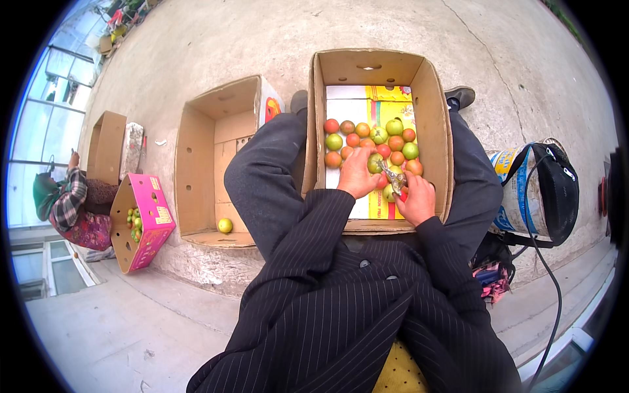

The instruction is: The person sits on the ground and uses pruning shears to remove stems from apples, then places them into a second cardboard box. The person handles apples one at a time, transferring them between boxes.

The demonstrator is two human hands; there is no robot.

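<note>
Between my legs stands a deep cardboard box [432,118] with many red, orange and green tomatoes [394,126] on its printed bottom. My left hand [358,173] is inside the box, its fingers at a green tomato [375,163]. My right hand [417,199] is lower right of it, with small pruning shears [393,177] reaching from its fingers towards the left hand. A red tomato shows by the right fingers. Whether either hand grips a tomato firmly is hard to tell.
Left of my leg is a second cardboard box [196,172] holding one green tomato [225,225]. Farther left, a person [73,206] sits by a pink box [157,216] with tomatoes. A bucket [516,182] with a black bag [560,196] and cable stands right.
</note>
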